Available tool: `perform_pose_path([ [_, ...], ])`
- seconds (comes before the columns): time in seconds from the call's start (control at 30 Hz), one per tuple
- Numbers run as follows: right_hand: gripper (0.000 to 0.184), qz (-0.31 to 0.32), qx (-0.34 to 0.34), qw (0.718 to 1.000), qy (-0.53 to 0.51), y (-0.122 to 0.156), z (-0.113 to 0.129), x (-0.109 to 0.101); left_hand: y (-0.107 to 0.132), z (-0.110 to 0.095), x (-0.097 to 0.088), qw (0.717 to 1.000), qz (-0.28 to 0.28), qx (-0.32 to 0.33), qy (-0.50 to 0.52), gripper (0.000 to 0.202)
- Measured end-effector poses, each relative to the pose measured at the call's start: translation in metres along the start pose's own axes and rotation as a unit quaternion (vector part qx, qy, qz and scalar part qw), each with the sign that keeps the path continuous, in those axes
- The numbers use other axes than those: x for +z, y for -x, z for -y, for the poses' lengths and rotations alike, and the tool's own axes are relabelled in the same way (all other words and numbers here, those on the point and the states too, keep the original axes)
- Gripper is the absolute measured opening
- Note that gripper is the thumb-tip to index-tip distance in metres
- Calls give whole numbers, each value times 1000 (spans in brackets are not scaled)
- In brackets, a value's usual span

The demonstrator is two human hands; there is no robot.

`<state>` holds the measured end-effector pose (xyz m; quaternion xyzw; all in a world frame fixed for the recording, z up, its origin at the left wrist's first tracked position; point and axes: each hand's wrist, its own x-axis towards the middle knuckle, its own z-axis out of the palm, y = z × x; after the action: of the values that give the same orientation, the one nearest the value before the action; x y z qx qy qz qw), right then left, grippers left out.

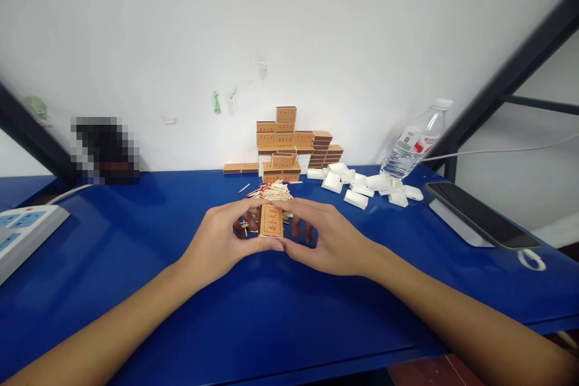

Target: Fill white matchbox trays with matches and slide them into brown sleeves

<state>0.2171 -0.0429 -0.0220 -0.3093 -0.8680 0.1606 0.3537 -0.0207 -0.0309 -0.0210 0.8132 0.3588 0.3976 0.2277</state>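
An orange matchbox (272, 221) with red characters is held upright lengthwise between both hands, above the blue table. My left hand (221, 232) pinches it at its top and bottom ends from the left. From the right, my right hand (328, 235) grips the same ends, thumb below and index finger above. Just behind the box lies a heap of loose matches (277, 189) with red heads, partly hidden by my fingers. Stacked matchboxes (284, 140) stand against the wall behind the heap.
White matchbox trays (357, 199) lie scattered to the right of the stack. A water bottle (414, 139) leans against the wall. A phone (482, 214) rests at the right, a power strip (31, 229) at the left. Dark metal posts (511, 66) flank the blue table (289, 319).
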Motion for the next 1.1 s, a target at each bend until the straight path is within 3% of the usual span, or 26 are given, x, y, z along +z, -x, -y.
perform_pose_path([
  [0.47,56,-18,-31,999,23,-1,0,-3,0,0,0,1000,-8,18,-13,59],
  [0.67,65,-1,13,1000,14,0,-1,0,1,3,1,999,-25,16,-30,60],
  [0.73,68,-22,52,998,3,0,0,1,2,5,2,998,-41,19,-48,59],
  [0.8,53,-62,102,992,-27,-2,4,2,4,6,3,996,-57,21,-68,58],
  [0.9,10,-63,172,977,-113,-5,10,3,5,5,3,992,-81,36,-93,55],
  [1.1,16,0,231,939,-254,-8,16,5,6,6,2,977,-119,79,-158,47],
])
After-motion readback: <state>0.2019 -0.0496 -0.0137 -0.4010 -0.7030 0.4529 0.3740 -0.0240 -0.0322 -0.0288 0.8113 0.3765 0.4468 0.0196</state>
